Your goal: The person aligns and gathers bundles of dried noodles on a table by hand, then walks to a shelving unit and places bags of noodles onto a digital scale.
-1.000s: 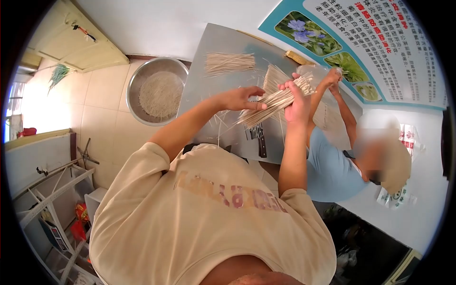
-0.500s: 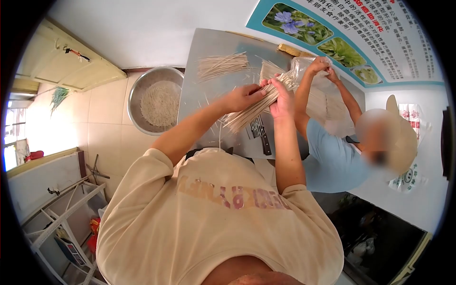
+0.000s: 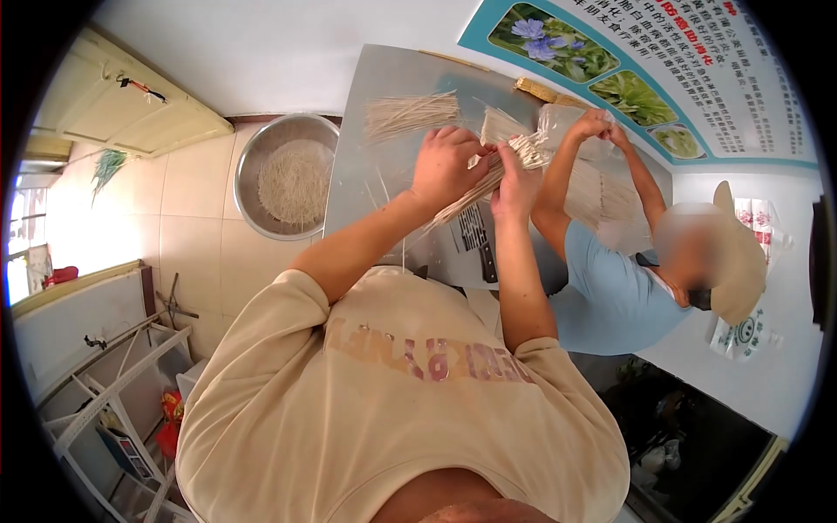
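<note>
With my right hand [image 3: 516, 179] I grip a bundle [image 3: 475, 189] of thin, pale strands, slanted in front of me, one set of ends fanning out beyond my fingers. My left hand [image 3: 447, 166] is bent over the bundle, fingers drawn in narrow; I can't tell whether they pinch strands or only rest against them.

Below my hands, toward my body, a cleaver [image 3: 486, 257] lies on the metal surface [image 3: 384, 74], handle toward me. Just past my hands is one pile of strands [image 3: 500, 124]; farther off, ahead of the left hand, is a looser pile [image 3: 410, 115]. Well to the left of my hands, a steel bowl [image 3: 248, 166] holds more. To their right, a co-worker's hands [image 3: 595, 124] are up by a plastic bag [image 3: 558, 120].

If my right grip slackened, I think strands could slide out and scatter; squeezed or bent too hard, they might snap. Dropping a wrist carelessly could bring it onto the blade, and a swing to the right could bump the co-worker's arm.

My own fingertips are partly hidden in the strands, the cleaver's edge is hard to make out, and the poster [image 3: 602, 65] beyond is cut off.
</note>
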A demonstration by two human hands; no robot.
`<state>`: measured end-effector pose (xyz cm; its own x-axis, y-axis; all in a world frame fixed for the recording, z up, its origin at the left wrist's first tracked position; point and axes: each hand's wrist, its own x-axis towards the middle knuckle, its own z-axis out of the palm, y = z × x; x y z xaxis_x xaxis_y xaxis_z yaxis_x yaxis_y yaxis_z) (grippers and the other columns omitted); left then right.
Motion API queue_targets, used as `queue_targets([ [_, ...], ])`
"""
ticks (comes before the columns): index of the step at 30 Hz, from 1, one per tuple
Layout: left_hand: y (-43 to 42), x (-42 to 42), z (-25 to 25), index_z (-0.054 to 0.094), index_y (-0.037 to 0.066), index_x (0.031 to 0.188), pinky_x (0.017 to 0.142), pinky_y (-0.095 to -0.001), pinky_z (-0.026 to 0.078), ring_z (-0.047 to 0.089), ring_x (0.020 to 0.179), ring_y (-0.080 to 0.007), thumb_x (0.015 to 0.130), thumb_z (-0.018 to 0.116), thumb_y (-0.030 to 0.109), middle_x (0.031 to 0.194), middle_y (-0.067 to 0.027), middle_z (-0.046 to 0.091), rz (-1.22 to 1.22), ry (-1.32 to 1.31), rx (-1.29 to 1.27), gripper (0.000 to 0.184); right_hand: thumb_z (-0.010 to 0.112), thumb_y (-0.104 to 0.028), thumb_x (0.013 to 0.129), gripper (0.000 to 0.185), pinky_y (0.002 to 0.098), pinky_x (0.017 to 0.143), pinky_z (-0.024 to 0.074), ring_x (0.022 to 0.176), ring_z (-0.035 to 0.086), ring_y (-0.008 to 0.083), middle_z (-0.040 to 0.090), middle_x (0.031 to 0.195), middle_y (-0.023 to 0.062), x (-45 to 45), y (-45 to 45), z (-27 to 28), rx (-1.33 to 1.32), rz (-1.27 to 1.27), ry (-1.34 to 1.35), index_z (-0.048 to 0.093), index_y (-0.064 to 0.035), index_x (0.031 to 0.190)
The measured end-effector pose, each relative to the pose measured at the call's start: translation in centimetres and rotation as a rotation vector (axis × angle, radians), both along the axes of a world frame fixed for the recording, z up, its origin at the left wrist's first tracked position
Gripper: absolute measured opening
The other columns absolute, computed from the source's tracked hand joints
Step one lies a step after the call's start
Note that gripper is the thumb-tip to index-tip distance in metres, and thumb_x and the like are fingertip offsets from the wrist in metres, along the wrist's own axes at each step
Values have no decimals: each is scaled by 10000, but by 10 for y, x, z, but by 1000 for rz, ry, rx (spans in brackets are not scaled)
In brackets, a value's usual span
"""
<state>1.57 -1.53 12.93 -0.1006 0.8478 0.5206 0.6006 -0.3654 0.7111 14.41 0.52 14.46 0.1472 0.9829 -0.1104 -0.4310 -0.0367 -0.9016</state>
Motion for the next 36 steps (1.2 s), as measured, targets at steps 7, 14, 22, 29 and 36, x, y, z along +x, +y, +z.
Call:
queue_targets([
  [7, 0, -36, -29, 687, 82, 752, 855, -419, 471, 624, 922, -279, 740, 736, 99, 902, -60, 675, 84, -182, -158, 53, 658, 48, 854, 299, 423, 784, 568, 812, 634, 244, 603, 934, 100, 61, 27, 7, -11, -100, 140, 544, -11, 1124],
  [14, 15, -32, -53, 625, 20, 1218, 1000, -420, 467, 574, 1193, -284, 915, 683, 425, 1230, -102, 643, -274, -258, -747, 509, 676, -29, 877, 314, 433, 852, 562, 836, 633, 239, 610, 897, 102, 96, 52, 13, -217, 196, 189, 545, -20, 1162],
  [22, -17, -6, -36, 474, -14, 1360, 962, -436, 535, 644, 1098, -268, 942, 617, 170, 1173, -156, 657, -1202, -1376, -1373, 479, 653, -265, 933, 428, 510, 994, 506, 1091, 613, 315, 623, 1143, 195, 54, 37, -34, -356, 534, 646, 545, 7, 1245],
  [29, -34, -30, -47, 438, -23, 1404, 1040, -527, 471, 595, 1197, -316, 943, 557, 182, 1281, -199, 591, -1202, -1485, -1505, 518, 515, -520, 975, 701, 564, 1084, 419, 1374, 432, 370, 501, 1423, 231, 37, -4, -71, -308, 640, 750, 430, 5, 1431],
  [36, -59, -33, -48, 411, -14, 1439, 1045, -536, 461, 597, 1196, -329, 995, 523, 298, 1284, -213, 587, -1135, -1591, -1576, 555, 458, -563, 989, 724, 534, 1085, 422, 1344, 467, 385, 476, 1439, 256, 31, -19, -63, -302, 676, 664, 415, 3, 1438],
])
